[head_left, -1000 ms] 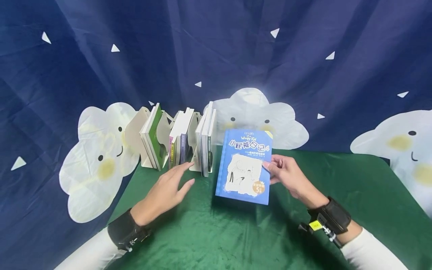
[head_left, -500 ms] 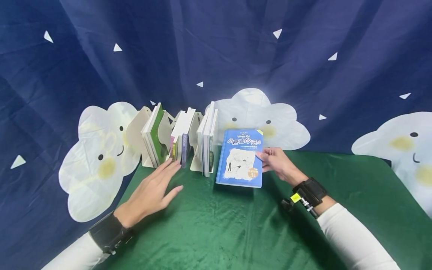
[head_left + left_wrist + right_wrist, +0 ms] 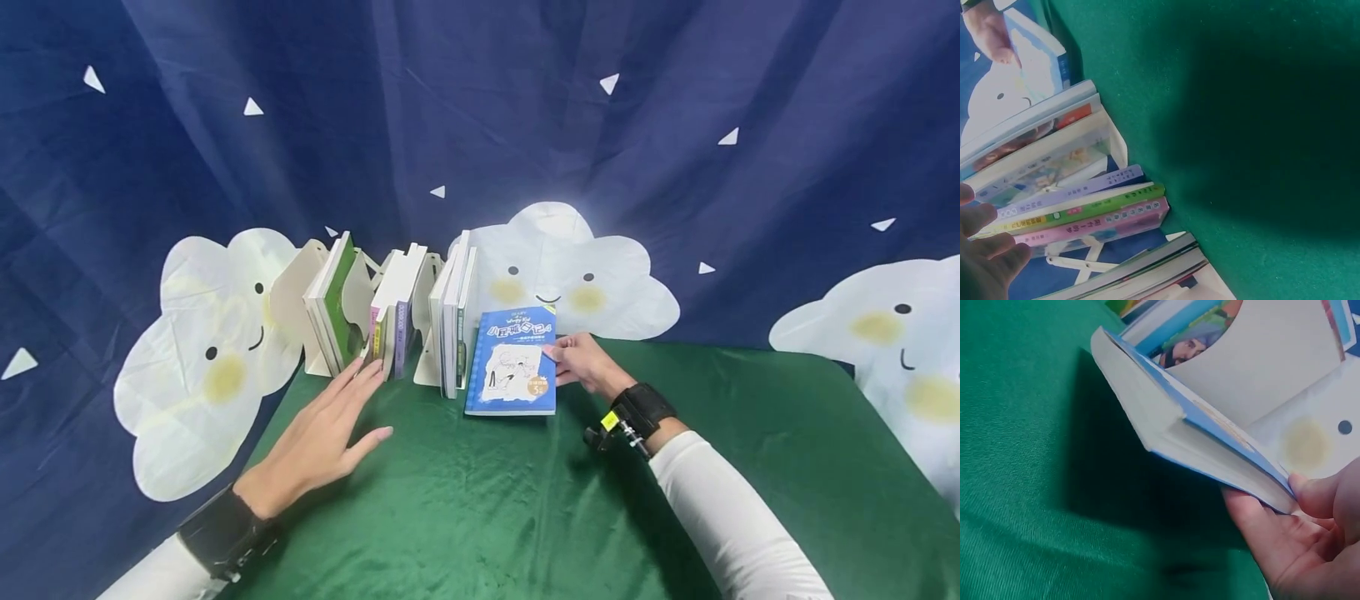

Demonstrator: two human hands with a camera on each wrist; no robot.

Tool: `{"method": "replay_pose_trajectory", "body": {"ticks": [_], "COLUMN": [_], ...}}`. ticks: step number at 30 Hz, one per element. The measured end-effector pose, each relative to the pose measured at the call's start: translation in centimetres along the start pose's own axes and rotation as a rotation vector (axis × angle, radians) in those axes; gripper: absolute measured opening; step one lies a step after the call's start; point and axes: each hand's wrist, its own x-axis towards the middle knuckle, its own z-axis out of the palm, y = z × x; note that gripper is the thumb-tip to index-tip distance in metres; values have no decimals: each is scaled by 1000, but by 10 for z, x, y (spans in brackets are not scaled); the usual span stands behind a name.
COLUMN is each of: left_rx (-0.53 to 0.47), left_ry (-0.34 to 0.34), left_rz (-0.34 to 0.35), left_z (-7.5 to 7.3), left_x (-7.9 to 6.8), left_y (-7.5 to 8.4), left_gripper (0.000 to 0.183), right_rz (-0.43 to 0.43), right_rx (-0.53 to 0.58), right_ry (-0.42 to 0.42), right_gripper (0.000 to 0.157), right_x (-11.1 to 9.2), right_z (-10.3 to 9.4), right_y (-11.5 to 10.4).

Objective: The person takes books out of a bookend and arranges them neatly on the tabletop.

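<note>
A blue paperback book [image 3: 513, 372] with a cartoon drawing on its cover stands tilted on the green tablecloth [image 3: 487, 508], just right of a row of upright books [image 3: 397, 321]. My right hand [image 3: 577, 362] pinches the blue book [image 3: 1191, 425] by its right edge, thumb on the cover. My left hand [image 3: 322, 433] lies flat with straight fingers, its fingertips at the foot of the pink and purple books [image 3: 1094, 215] in the white book stand [image 3: 431, 321]. The left hand [image 3: 985, 250] holds nothing.
A cream bookend [image 3: 288, 304] stands at the left end of the row, holding a green book [image 3: 337, 304]. A dark blue curtain with white cloud faces [image 3: 570, 267] hangs close behind the table's far edge. The green cloth stretches to the right and front.
My right hand has carried the blue book away from me and leftward, close to the row of books. My left hand has slid a little left and back.
</note>
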Motion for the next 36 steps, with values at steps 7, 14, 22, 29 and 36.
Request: {"method": "replay_pose_trajectory", "body": {"ticks": [7, 14, 22, 29, 36], "left_rx": [18, 28, 21, 12, 19], "left_ry": [-16, -22, -29, -5, -6], "left_rz": [-31, -68, -90, -89, -89], "left_z": [-4, -2, -2, -1, 1], "left_x": [-4, -14, -14, -13, -14], "left_y": [-5, -8, -10, -11, -13], "left_gripper": [74, 74, 70, 68, 68], "right_rz": [18, 25, 6, -32, -81], "right_rx": [-12, -147, -352, -479, -623], "right_ry": [18, 73, 160, 208, 204], "right_gripper": [24, 24, 26, 25, 34], "right_x": [12, 12, 9, 7, 5], "right_z": [8, 15, 22, 22, 21], "right_y": [14, 22, 25, 24, 27]}}
